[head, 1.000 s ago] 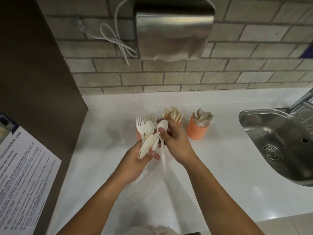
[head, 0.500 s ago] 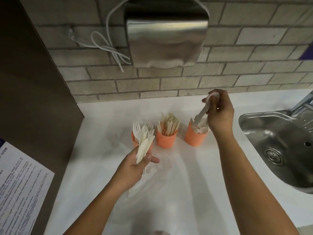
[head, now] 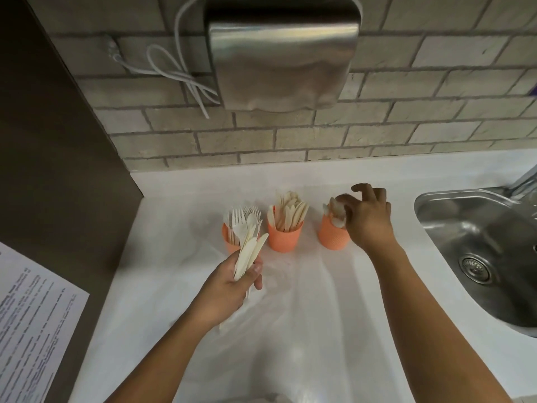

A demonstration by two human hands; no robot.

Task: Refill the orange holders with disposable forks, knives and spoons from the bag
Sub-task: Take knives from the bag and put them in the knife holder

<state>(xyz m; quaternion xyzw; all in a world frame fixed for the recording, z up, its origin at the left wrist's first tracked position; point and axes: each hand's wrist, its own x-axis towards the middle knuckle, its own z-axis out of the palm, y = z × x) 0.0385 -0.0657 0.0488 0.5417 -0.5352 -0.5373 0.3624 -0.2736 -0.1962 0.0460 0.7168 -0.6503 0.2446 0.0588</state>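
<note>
Three orange holders stand in a row on the white counter: the fork holder (head: pixel 228 242), the knife holder (head: pixel 284 239) and the spoon holder (head: pixel 331 238). My left hand (head: pixel 229 283) grips a bundle of pale cutlery (head: pixel 248 248), a fork, a spoon and knives, in front of the fork holder. My right hand (head: pixel 367 219) hovers at the spoon holder's right side, its loosely spread fingers touching the blurred spoon bowls (head: pixel 335 207). A clear plastic bag (head: pixel 293 303) lies flat on the counter between my arms.
A steel sink (head: pixel 476 251) is set into the counter at the right. A metal hand dryer (head: pixel 279 53) hangs on the brick wall above the holders, with a looped white cable (head: pixel 174 71) beside it. A dark panel with a printed notice (head: pixel 32 315) bounds the left.
My right hand drew one spoon from the bundle, carried it to the right holder and lowered it in; its fingers have since loosened. My left hand kept the bundle in place.
</note>
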